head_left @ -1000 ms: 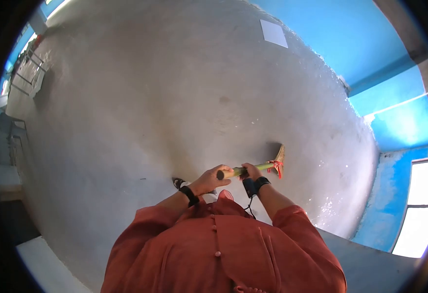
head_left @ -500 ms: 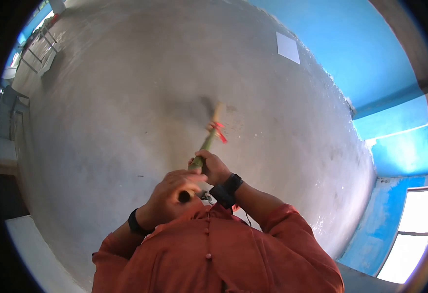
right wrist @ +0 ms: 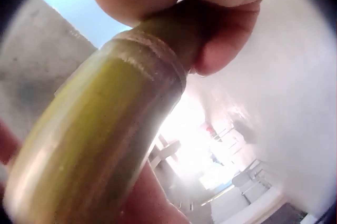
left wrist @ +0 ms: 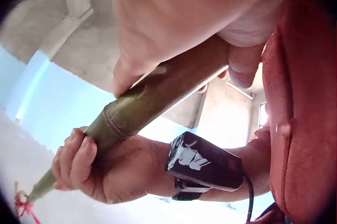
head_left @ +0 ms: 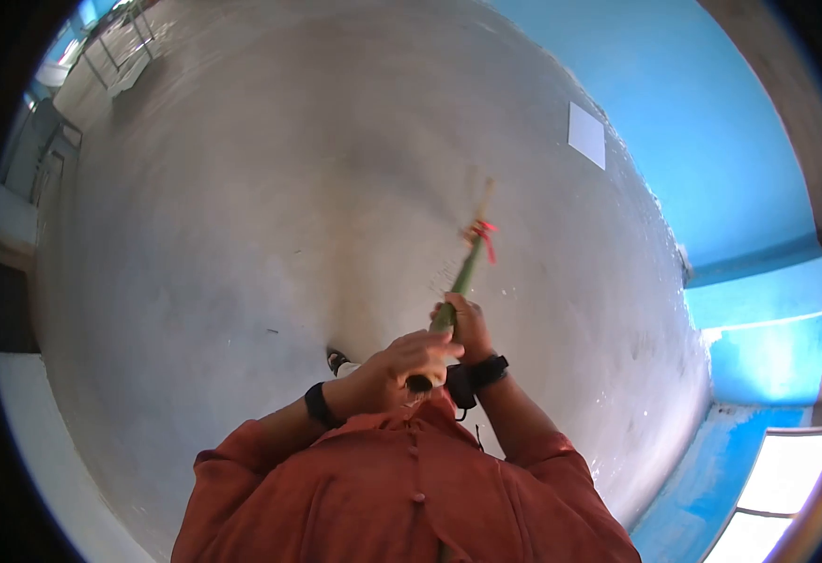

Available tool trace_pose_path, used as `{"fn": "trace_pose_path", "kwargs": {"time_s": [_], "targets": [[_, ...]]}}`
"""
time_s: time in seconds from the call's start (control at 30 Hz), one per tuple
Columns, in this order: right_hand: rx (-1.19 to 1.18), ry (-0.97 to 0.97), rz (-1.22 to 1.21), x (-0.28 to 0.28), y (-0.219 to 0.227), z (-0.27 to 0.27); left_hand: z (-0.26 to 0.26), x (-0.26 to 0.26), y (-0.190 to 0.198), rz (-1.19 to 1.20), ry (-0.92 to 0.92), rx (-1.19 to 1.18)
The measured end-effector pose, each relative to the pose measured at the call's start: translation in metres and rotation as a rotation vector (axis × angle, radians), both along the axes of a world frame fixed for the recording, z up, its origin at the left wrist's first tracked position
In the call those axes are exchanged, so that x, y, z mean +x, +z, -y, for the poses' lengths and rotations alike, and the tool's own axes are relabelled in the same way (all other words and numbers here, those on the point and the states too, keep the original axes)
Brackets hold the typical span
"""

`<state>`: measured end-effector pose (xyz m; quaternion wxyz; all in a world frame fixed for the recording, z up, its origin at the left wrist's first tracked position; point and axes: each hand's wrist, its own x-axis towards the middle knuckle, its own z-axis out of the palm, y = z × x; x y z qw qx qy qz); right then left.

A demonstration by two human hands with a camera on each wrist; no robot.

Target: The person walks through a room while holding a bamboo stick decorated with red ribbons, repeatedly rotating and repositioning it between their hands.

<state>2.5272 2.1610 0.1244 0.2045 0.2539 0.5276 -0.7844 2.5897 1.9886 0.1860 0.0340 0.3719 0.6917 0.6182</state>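
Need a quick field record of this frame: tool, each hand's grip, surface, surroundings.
tool: broom with green bamboo handle, red tie near the bristles
left hand: grip round the handle's top end
right hand: grip lower on the handle
surface: grey concrete floor
surroundings: blue wall, white square on it
clothing: rust-red shirt, black wrist straps

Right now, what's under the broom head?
Bare grey concrete floor lies under the broom head. Both the left hand and right hand grip the handle. Dust there is too blurred to tell.
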Motion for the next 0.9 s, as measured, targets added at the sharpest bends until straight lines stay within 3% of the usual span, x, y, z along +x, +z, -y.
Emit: {"fn": "trace_pose_path", "kwargs": {"time_s": [0.03,0.1,0.13,0.17,0.23,0.3,0.37,0.47,0.53,0.57,0.6,0.63,0.67,0.7,0.77,0.9], "targets": [[0.025,0.002,0.016,-0.005,-0.013,-0.007,0.000,-0.003,-0.020,0.003,0.019,0.002],[0.058,0.020,0.034,-0.015,-0.052,-0.026,-0.007,-0.010,-0.057,0.425,0.074,0.162],[0.111,0.021,0.103,-0.023,-0.081,-0.039,-0.011,-0.016,-0.072,0.425,0.089,0.172],[0.165,0.020,0.172,-0.028,-0.099,-0.048,-0.015,-0.023,-0.084,0.574,0.080,0.171],[0.206,0.106,0.241,-0.033,-0.108,-0.058,-0.022,-0.029,-0.085,0.863,0.070,0.281],[0.240,0.187,0.311,-0.032,-0.128,-0.057,-0.013,-0.025,-0.094,0.855,0.094,0.325],[0.322,0.381,-0.054,-0.026,-0.165,-0.047,0.001,-0.014,-0.101,0.847,0.112,0.357],[0.304,0.546,-0.181,-0.036,-0.193,-0.014,0.036,-0.001,-0.098,0.701,0.238,0.257],[0.854,0.831,-1.071,-0.042,-0.136,0.035,0.062,0.005,-0.076,0.788,0.337,0.438],[0.806,0.890,-1.007,-0.048,-0.130,0.055,0.073,0.006,-0.072,0.780,0.345,0.435],[0.800,0.890,-1.019,-0.050,-0.132,0.073,0.084,0.007,-0.069,0.642,0.426,0.281],[0.426,0.755,-0.759,-0.053,-0.137,0.092,0.092,0.008,-0.064,0.499,0.505,0.130],[0.063,0.610,-0.488,-0.059,-0.137,0.109,0.097,0.008,-0.053,0.487,0.519,0.129],[-0.289,0.274,0.219,-0.061,-0.075,0.136,0.101,0.009,-0.038,0.339,0.498,0.002],[-0.307,0.336,0.197,-0.062,-0.044,0.151,0.108,0.013,-0.007,0.122,0.488,-0.202],[-0.419,0.408,0.213,-0.052,-0.005,0.188,0.134,0.028,0.043,0.098,0.490,-0.318]]}}
